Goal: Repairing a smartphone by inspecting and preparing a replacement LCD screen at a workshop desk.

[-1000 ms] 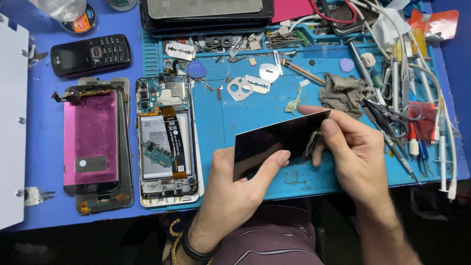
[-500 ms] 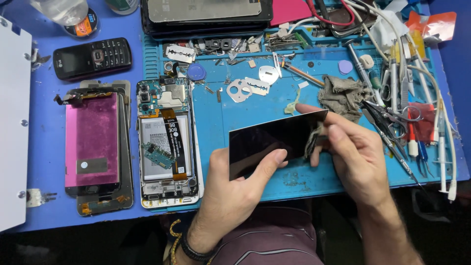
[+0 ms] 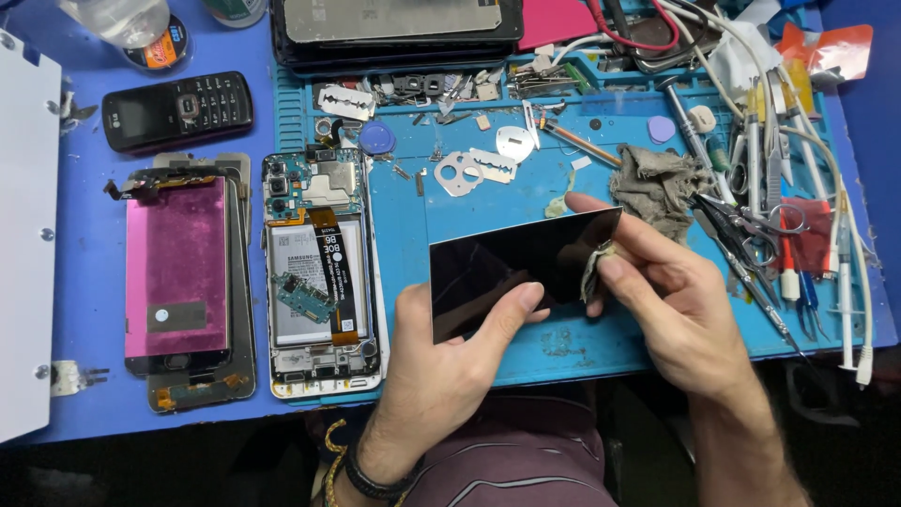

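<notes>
Opened phone (image 3: 324,282) left of glass panel (image 3: 511,268)

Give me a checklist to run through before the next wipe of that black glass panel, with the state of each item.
1. Left hand grips the black glass panel by its lower edge, thumb on its face: ok.
2. Right hand pinches a small cloth scrap against the panel's right end: ok.
3. Panel held up off the blue mat: ok.
4. Panel face free of smears: cannot tell, it only shows dark reflections.
5. Opened phone lies apart from the panel, to its left: ok.
6. Razor blades and tweezers lie loose near the hands: not ok.
</notes>
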